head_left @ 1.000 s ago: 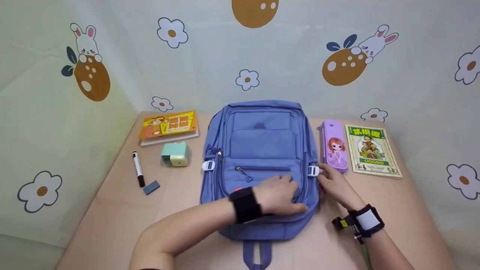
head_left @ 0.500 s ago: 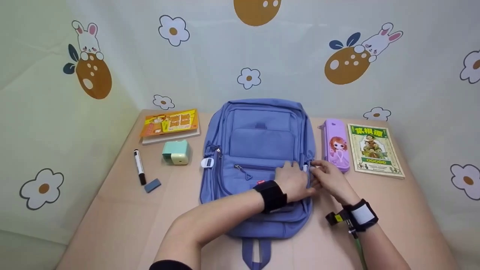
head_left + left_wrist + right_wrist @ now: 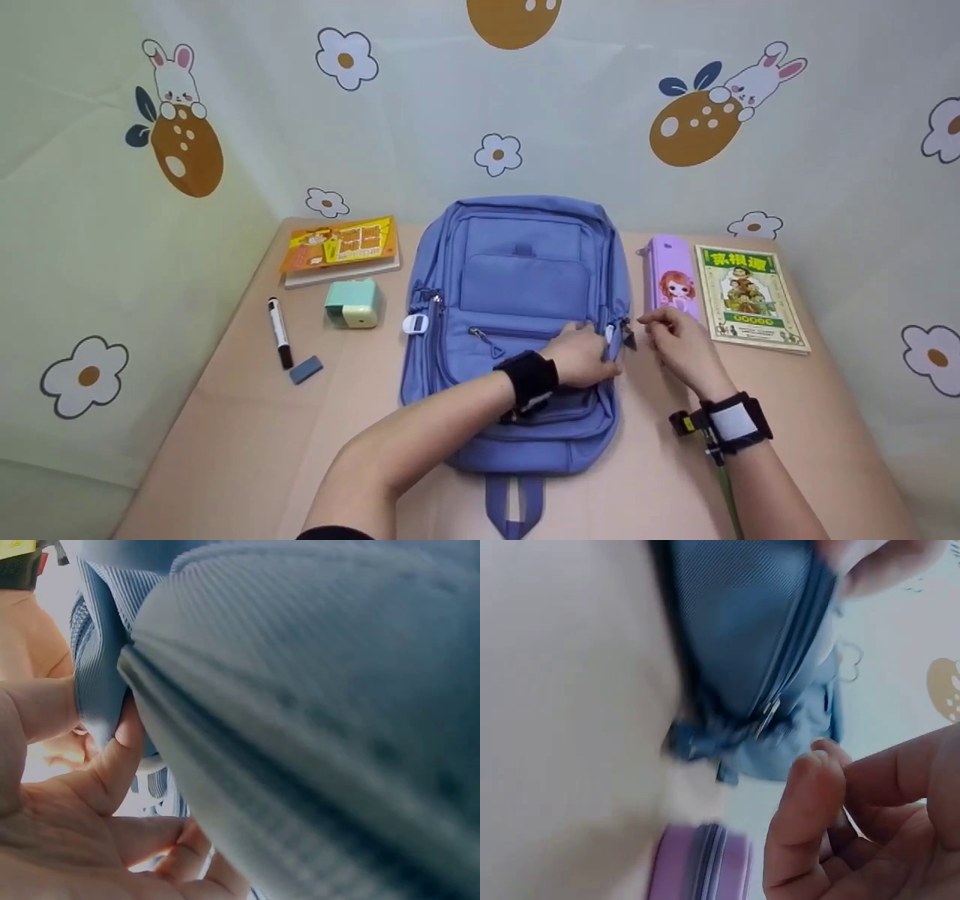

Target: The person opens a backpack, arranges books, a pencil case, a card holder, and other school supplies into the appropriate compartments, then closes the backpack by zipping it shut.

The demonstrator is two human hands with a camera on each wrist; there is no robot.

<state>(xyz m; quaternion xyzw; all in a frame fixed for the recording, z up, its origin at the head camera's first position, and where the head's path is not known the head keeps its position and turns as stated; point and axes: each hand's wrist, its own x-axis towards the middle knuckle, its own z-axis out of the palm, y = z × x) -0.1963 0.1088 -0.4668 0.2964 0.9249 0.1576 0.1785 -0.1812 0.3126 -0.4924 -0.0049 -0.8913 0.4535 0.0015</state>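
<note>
in the head view a blue fabric backpack [image 3: 517, 330] lies flat mid-table, a purple pencil case [image 3: 671, 285] beside it. the left hand [image 3: 581, 356] grips the bag's right edge; the right hand [image 3: 679, 345] hovers just beside, fingers loosely curled. the left wrist view shows fingers [image 3: 120, 750] pinching blue fabric. the right wrist view shows the right hand's fingertips [image 3: 810, 787] near a zipper [image 3: 769, 716], holding nothing.

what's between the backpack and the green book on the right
The purple pencil case lies between the backpack and the green book, clearest in the head view.
</note>
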